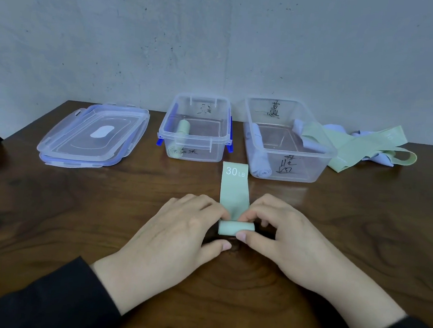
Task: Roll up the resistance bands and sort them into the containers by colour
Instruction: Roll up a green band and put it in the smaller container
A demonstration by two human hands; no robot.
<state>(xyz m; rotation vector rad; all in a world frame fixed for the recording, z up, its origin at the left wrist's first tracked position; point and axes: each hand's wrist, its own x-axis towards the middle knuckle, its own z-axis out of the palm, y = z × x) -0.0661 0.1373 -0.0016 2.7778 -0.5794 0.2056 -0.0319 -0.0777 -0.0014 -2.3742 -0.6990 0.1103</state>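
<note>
- Low centre of the frame, the left hand [178, 228] and right hand [280, 232] lie palm-down on the dark wooden tabletop [48, 214], fingers curled, pinching the started roll of a pale green flat rubber resistance band [234, 191].
- Best to keep the edges aligned and the roll tight while rolling toward the "30 LB" end.
- Beyond, the smaller clear plastic container with blue clips [195, 138] holds green rolls, so this roll likely belongs there.

Light: soft, even, cool-toned
Shadows: faint, short under the hands
Glare: mild sheen on the desk [48, 214]
Edges: wide-angle bending, slight softness at corners
</note>
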